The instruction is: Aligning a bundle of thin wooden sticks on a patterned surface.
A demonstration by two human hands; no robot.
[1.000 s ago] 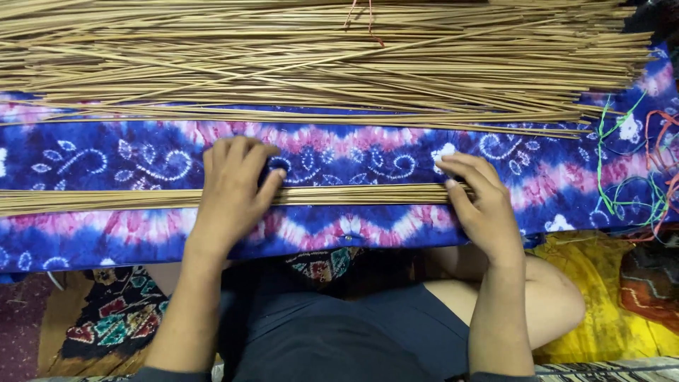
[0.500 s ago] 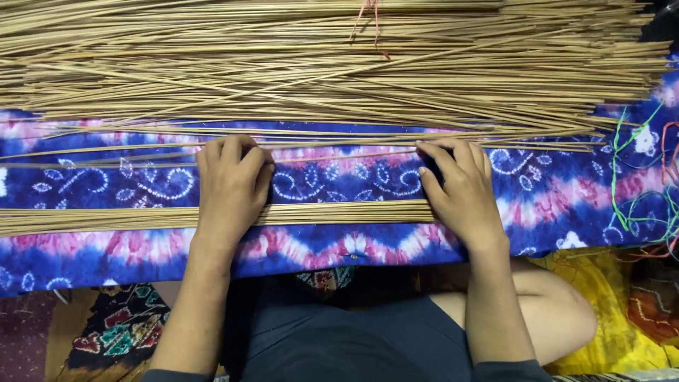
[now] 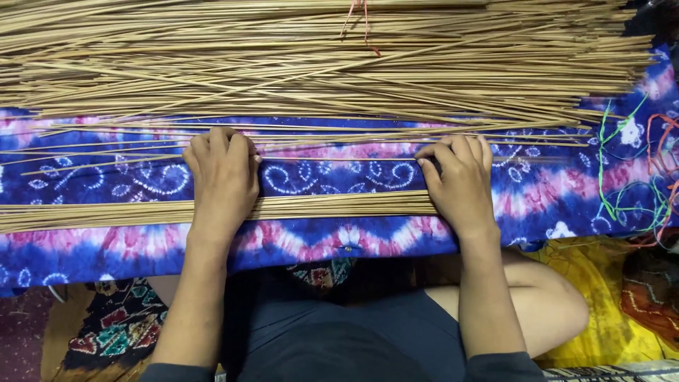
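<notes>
The big pile (image 3: 318, 64) of thin sticks fills the view from 9 to 3 o'clock across the top, lying on a blue-and-pink cloth (image 3: 339, 244). Below it, I see a flat row (image 3: 332, 205) of sorted sticks running side to side at mid-frame, under both palms.

My left hand (image 3: 223, 180) lies flat at about 9 o'clock of centre, fingers together and stretched up to the few loose sticks (image 3: 339, 145) between pile and row. My right hand (image 3: 460, 184) at 3 o'clock does the same, fingers together, tips curled onto a loose stick; neither hand is clamped on anything.

To do this well, I judge both hands should drag one stick at a time, level and parallel, so it meets the row without crossing. Coloured strings (image 3: 629, 170) lie at the far right, apart from the hands.
</notes>
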